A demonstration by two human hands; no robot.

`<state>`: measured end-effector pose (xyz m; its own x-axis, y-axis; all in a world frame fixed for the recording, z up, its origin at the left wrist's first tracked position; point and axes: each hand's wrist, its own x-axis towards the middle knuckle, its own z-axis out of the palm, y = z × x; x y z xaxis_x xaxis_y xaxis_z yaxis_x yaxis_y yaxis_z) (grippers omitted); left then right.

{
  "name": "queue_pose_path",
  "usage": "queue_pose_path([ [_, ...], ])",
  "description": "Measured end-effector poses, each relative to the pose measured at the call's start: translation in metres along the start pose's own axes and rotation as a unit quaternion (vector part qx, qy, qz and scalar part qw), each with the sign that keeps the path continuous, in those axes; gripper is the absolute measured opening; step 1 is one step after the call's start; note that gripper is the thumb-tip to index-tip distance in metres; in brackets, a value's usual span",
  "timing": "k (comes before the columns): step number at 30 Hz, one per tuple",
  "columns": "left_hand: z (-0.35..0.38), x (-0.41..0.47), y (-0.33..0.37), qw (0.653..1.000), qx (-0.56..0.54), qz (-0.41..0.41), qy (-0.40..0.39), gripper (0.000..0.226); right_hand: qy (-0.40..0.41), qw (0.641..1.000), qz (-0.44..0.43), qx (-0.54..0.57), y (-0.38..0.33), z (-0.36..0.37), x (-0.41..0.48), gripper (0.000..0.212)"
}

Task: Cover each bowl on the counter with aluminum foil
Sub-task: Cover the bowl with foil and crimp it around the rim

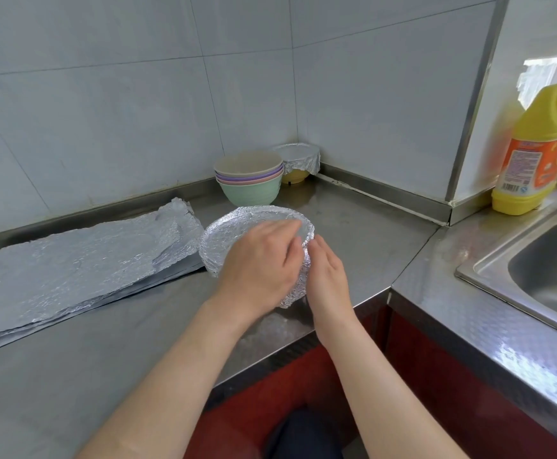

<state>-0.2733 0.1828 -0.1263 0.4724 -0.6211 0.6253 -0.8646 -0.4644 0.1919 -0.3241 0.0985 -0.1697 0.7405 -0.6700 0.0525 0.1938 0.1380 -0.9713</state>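
A bowl wrapped in aluminum foil (234, 233) sits mid-counter, its top and sides covered in crinkled foil. My left hand (260, 260) lies over its near right part, fingers and thumb curled round the foil at the rim. My right hand (327, 276) presses its straight fingers against the foil on the bowl's right side. Behind it stands a stack of several uncovered bowls (249, 180), cream on top, then purple, pink and green. In the corner is a yellow bowl covered with foil (298, 160). A pile of foil sheets (71, 266) lies flat on the left.
The steel counter (353, 233) ends in a front edge just below my hands. A steel sink (542, 270) is set in at the right, with a yellow detergent bottle (535, 154) behind it. Tiled walls close the back and the corner.
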Motion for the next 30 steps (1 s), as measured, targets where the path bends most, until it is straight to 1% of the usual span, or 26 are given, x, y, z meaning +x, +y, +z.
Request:
queue_pose_path([
  [2,-0.018,0.006,-0.011,0.997,-0.035,-0.064,0.040,0.032,0.016,0.999,-0.012,-0.045,-0.002,-0.003,0.002,0.052],
  [3,-0.026,0.011,-0.021,0.993,-0.046,-0.101,0.051,0.028,0.021,0.997,-0.019,-0.067,-0.003,-0.005,0.004,0.054],
  [4,-0.030,0.015,-0.034,0.989,-0.049,-0.135,0.044,0.024,0.024,0.996,-0.021,-0.086,-0.005,-0.006,0.006,0.056],
  [6,-0.031,0.023,-0.058,0.980,-0.053,-0.192,-0.016,0.023,0.026,0.994,-0.022,-0.104,-0.011,-0.005,0.013,0.060],
  [7,-0.030,0.025,-0.065,0.971,-0.066,-0.222,-0.062,0.030,0.026,0.994,-0.014,-0.107,-0.014,-0.003,0.017,0.062],
  [8,-0.028,0.026,-0.067,0.957,-0.088,-0.257,-0.104,0.042,0.022,0.994,-0.005,-0.110,-0.015,-0.001,0.022,0.061],
  [9,-0.025,0.026,-0.068,0.941,-0.115,-0.292,-0.129,0.053,0.023,0.993,-0.001,-0.117,-0.016,0.002,0.026,0.058],
  [10,-0.021,0.025,-0.069,0.930,-0.131,-0.315,-0.135,0.060,0.026,0.993,0.006,-0.118,-0.017,0.007,0.027,0.055],
  [11,-0.016,0.025,-0.069,0.928,-0.135,-0.324,-0.126,0.060,0.031,0.993,0.014,-0.114,-0.017,0.012,0.027,0.051],
  [13,-0.011,0.025,-0.066,0.935,-0.116,-0.321,-0.101,0.056,0.040,0.995,0.027,-0.083,-0.012,0.020,0.027,0.044],
  [14,-0.011,0.025,-0.063,0.937,-0.101,-0.319,-0.098,0.055,0.047,0.996,0.034,-0.070,-0.010,0.023,0.028,0.037],
  [16,-0.011,0.024,-0.059,0.939,-0.078,-0.320,-0.100,0.051,0.062,0.996,0.029,-0.055,-0.004,0.029,0.030,0.037],
  [19,-0.011,0.022,-0.056,0.944,-0.055,-0.307,-0.103,0.051,0.061,0.996,0.031,-0.053,-0.002,0.032,0.032,0.015],
  [20,-0.012,0.022,-0.057,0.946,-0.048,-0.302,-0.108,0.053,0.059,0.996,0.027,-0.055,-0.003,0.030,0.033,0.014],
  [22,-0.016,0.021,-0.061,0.945,-0.028,-0.297,-0.134,0.055,0.048,0.995,0.018,-0.082,-0.009,0.023,0.032,0.026],
  [23,-0.019,0.021,-0.064,0.947,-0.011,-0.289,-0.143,0.052,0.040,0.994,0.019,-0.102,-0.012,0.017,0.033,0.028],
  [26,-0.026,0.026,-0.076,0.957,0.040,-0.255,-0.130,0.032,0.031,0.988,0.018,-0.148,-0.027,0.003,0.037,0.025],
  [28,-0.026,0.034,-0.081,0.958,0.041,-0.253,-0.126,0.033,0.027,0.984,0.012,-0.176,-0.035,-0.002,0.042,0.023],
  [30,-0.022,0.044,-0.084,0.959,0.041,-0.243,-0.139,0.034,0.016,0.980,0.010,-0.199,-0.038,-0.001,0.047,0.020],
])
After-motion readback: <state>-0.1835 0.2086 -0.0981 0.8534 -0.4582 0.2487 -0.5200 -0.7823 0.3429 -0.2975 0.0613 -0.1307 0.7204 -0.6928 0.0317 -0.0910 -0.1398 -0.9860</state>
